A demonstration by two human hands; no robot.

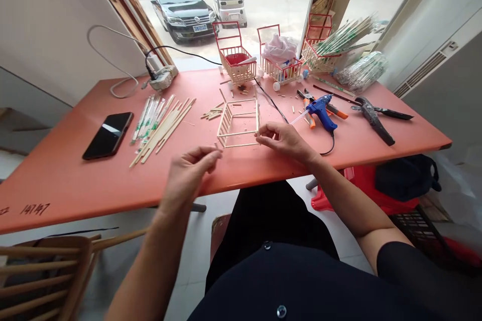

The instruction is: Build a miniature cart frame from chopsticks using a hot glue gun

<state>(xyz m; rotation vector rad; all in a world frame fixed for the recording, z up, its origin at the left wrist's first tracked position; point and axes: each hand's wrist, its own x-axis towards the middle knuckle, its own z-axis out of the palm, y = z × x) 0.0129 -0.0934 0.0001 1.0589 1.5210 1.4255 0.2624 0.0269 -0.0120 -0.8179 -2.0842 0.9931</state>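
A small box-shaped frame (241, 134) of thin wooden sticks stands on the table in front of me, its left side filled with several slats. My right hand (284, 141) pinches the frame's near right corner between thumb and forefinger. Just left of the frame, apart from it, my left hand (192, 170) has its thumb and fingertips pressed together; what they hold, if anything, is too small to make out. Short cut stick pieces (213, 112) lie behind the frame's left side. Farther left are loose flat chopsticks (165, 130) and some in wrappers (148, 116).
The orange table (113, 180) carries a phone (108, 135) at left. At right lie a blue glue gun (322, 110), orange-handled pliers (339, 112) and black-handled cutters (374, 120). Small stick carts (237, 67) and bundled chopsticks (344, 37) stand by the window. A power strip (162, 77) sits back left.
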